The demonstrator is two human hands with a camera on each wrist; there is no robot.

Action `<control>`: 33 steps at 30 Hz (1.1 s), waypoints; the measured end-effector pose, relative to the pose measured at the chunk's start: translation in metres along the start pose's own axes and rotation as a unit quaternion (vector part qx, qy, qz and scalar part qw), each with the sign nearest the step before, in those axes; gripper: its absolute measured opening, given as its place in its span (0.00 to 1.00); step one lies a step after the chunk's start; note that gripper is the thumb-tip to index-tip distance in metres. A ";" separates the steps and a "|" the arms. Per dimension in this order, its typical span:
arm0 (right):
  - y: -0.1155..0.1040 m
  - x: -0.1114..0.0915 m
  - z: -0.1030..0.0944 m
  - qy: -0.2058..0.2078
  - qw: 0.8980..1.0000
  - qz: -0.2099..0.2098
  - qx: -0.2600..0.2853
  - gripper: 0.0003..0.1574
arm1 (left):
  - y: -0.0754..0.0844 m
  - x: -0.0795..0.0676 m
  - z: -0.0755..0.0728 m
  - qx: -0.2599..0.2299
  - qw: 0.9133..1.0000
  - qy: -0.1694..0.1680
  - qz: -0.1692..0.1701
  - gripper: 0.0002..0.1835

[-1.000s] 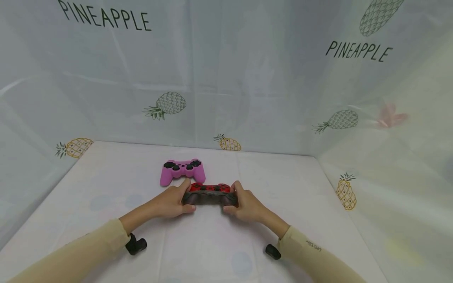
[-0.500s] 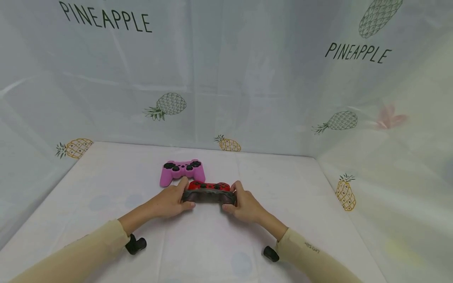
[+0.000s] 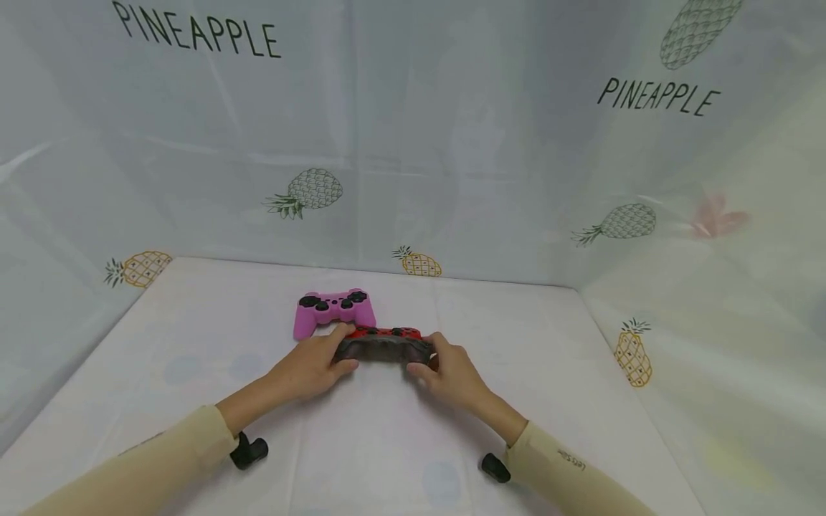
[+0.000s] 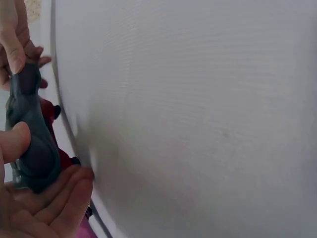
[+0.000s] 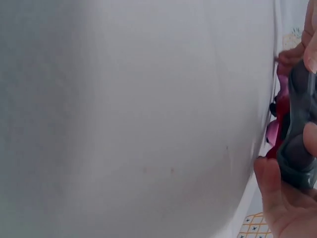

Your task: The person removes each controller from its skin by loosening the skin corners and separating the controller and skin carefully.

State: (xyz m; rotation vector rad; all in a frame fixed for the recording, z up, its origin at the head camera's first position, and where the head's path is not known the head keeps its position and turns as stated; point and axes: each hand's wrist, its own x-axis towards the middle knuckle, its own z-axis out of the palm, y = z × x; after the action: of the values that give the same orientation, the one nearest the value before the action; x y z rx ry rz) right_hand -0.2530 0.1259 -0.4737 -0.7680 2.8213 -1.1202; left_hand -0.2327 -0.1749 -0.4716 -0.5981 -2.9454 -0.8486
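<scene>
Both hands hold one game controller (image 3: 381, 349), red on its button side and dark grey underneath. My left hand (image 3: 316, 365) grips its left end and my right hand (image 3: 454, 376) its right end. It is tipped so the grey underside faces me, with only a strip of the red face visible beyond. In the left wrist view, the left thumb presses on the grey grip (image 4: 37, 153) while the fingers lie against the red side. The right wrist view shows a similar grasp. A pink game controller (image 3: 334, 307) with black buttons lies just behind, partly overlapped by the held one.
A white cloth-covered table (image 3: 548, 344) lies beneath. Behind it hangs a sheet (image 3: 452, 143) printed with pineapples, and more sheeting closes off the right side. Small black devices show at the left wrist (image 3: 248, 450) and right wrist (image 3: 495, 467).
The red controller has tilted and shifted slightly away from me; less of its red face and more of its grey underside show. Both hands keep their hold. The pink controller stays put.
</scene>
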 end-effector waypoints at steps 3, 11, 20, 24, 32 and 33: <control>-0.001 0.001 0.002 0.038 0.999 0.020 0.018 0.32 | 0.001 0.000 0.001 -0.005 1.000 0.021 0.000 0.34; -0.005 0.006 0.005 0.074 0.996 0.029 0.044 0.37 | 0.006 0.002 0.000 -0.073 0.994 0.059 -0.058 0.36; -0.009 0.007 0.002 0.073 0.997 -0.021 -0.002 0.33 | 0.006 0.002 -0.005 -0.098 0.990 0.072 -0.072 0.35; -0.008 0.008 0.003 0.065 0.995 -0.033 -0.069 0.30 | 0.007 0.001 -0.005 -0.081 0.992 0.079 -0.058 0.32; -0.007 0.008 0.001 0.042 0.994 -0.042 -0.093 0.27 | 0.007 0.000 -0.004 -0.052 0.993 0.098 -0.037 0.22; -0.007 0.008 0.000 0.042 0.994 -0.044 -0.093 0.27 | 0.008 0.000 -0.005 -0.050 0.993 0.097 -0.035 0.21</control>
State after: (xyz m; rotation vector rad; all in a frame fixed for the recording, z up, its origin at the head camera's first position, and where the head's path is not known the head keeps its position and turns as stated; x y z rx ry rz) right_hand -0.2569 0.1175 -0.4681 -0.8860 3.0227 -0.9289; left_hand -0.2300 -0.1716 -0.4637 -0.3926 -2.7753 -1.0039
